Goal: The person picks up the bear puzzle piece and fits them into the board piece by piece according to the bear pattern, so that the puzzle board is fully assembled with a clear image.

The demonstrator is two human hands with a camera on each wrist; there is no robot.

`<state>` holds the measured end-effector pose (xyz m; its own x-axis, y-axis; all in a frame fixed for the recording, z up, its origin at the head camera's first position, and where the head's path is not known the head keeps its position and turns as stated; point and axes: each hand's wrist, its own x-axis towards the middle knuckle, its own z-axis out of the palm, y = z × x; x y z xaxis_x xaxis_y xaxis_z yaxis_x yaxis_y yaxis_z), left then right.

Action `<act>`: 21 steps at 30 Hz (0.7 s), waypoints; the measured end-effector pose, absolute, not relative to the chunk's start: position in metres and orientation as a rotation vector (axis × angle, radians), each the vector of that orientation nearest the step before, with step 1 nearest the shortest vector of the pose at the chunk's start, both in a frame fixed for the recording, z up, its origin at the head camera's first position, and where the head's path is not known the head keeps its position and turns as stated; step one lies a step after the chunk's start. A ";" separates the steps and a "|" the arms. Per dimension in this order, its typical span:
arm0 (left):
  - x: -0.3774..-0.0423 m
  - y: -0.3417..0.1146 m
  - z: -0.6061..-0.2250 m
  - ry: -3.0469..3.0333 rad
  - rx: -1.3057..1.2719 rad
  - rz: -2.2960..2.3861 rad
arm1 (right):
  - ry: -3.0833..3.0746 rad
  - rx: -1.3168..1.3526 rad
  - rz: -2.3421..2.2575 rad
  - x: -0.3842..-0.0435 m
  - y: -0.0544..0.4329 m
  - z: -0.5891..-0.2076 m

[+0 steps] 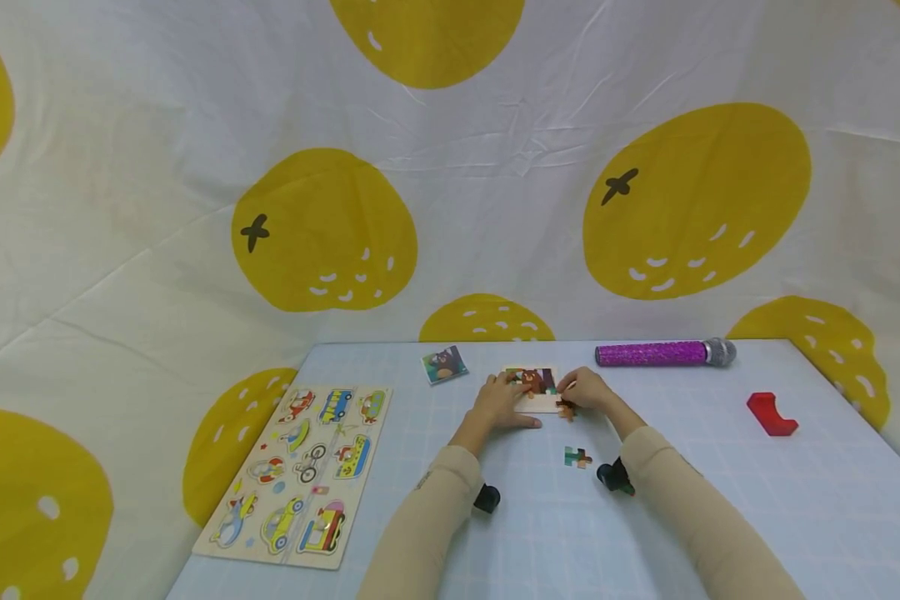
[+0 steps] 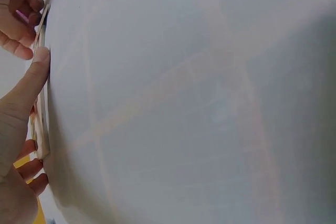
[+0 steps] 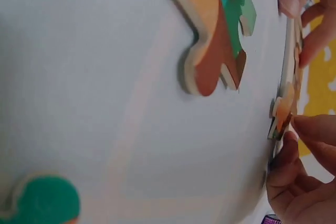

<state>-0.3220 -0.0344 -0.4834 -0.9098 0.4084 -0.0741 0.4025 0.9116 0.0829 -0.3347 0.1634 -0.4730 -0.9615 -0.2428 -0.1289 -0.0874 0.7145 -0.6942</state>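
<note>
A small jigsaw board (image 1: pixel 537 404) with a bear picture lies at the table's middle. My left hand (image 1: pixel 498 402) rests spread over its left part; in the left wrist view the thumb (image 2: pixel 38 72) presses the near edge. My right hand (image 1: pixel 585 389) pinches a brown and orange puzzle piece (image 1: pixel 566 409) at the board's near right corner. That held piece (image 3: pixel 282 111) overlaps the board edge in the right wrist view. Closer to me lies a loose green and brown puzzle piece (image 1: pixel 577 457). Another green piece (image 3: pixel 47 200) shows beside it, partly hidden by the right wrist in the head view.
A wooden peg puzzle (image 1: pixel 300 475) with vehicles lies at the left. Behind the board are a bear picture card (image 1: pixel 444 364) and a purple microphone (image 1: pixel 652 354). A red curved block (image 1: pixel 772 414) is at the right. A fruit-print cloth (image 1: pixel 495 242) hangs behind the table.
</note>
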 end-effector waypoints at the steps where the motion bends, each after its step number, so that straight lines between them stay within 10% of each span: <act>1: -0.322 -0.034 -0.483 2.983 0.631 0.102 | 2.753 -0.301 -1.066 -0.335 0.162 -0.475; 21: -0.320 -0.038 -0.490 2.977 0.633 0.174 | 2.970 -0.638 -0.550 -0.336 0.126 -0.483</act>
